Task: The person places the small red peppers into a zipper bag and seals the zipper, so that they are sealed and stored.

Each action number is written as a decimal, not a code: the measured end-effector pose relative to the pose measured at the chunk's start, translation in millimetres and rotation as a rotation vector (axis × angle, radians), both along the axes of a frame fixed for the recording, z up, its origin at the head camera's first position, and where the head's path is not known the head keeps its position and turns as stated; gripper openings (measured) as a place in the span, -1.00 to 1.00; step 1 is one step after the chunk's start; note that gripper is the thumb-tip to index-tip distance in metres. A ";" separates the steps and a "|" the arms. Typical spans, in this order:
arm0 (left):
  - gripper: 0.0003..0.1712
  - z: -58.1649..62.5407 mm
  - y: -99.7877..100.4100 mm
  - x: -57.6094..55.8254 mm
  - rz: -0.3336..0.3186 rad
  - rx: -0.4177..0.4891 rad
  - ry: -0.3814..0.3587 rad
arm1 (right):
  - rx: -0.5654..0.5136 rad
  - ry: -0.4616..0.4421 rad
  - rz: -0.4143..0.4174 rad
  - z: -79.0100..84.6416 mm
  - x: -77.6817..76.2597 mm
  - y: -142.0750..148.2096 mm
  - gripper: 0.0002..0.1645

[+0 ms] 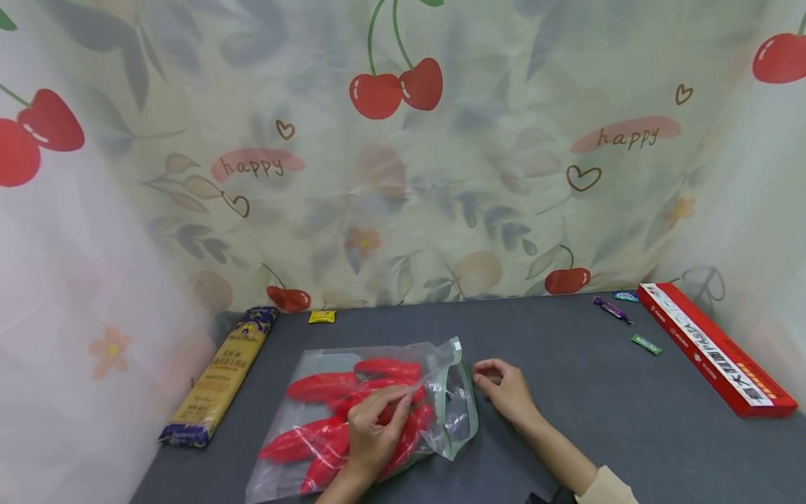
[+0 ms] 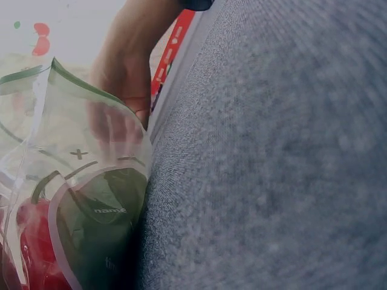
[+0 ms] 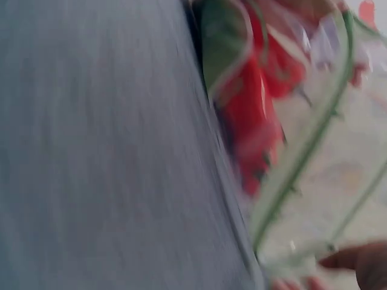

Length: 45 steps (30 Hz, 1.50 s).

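Observation:
A clear zip bag [image 1: 324, 357] with green seal strips lies on the dark table, its mouth to the right and spread apart. Inside are several red chili peppers [image 1: 315, 437]. My left hand [image 1: 374, 430] is over the bag, pinching its top film between thumb and fingertips near the mouth. My right hand [image 1: 506, 392] is beside the mouth, its fingers loosely bent. In the right wrist view, the thumb [image 3: 341, 258] and fingertips are apart, right at the edge of the bag's seal strip [image 3: 314, 136]. Printed lettering shows on the bag's green panel [image 2: 103, 211] in the left wrist view.
A yellow and blue pasta packet [image 1: 220, 378] lies to the left, a red pasta box [image 1: 718, 350] to the right. Small wrapped sweets lie near the back: one yellow [image 1: 322, 317], one purple [image 1: 612, 309], one green [image 1: 646, 344], one blue [image 1: 626, 296]. A cherry-print curtain [image 1: 403, 196] hangs behind.

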<state>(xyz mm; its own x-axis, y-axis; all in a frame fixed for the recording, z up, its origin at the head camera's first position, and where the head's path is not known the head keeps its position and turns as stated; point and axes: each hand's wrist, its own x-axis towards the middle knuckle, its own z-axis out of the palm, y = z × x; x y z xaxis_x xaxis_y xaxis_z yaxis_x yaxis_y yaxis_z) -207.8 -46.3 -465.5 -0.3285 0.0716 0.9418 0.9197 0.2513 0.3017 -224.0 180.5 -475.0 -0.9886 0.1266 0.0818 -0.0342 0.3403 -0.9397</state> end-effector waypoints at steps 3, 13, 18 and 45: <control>-0.66 1.2 -0.5 0.8 0.007 0.000 -0.014 | -0.051 -0.083 0.125 1.0 -0.1 5.8 -0.56; -0.73 3.7 3.1 4.4 0.028 -0.107 -0.044 | -0.252 -0.200 0.297 -5.8 -0.4 7.4 -0.58; -0.80 5.3 7.7 9.0 0.123 -0.311 -0.020 | -0.349 -0.233 0.326 -7.4 -1.5 8.8 -0.59; -0.67 25.6 13.6 11.4 0.117 -0.678 -0.032 | 0.281 0.072 0.377 66.6 -25.0 13.2 -0.77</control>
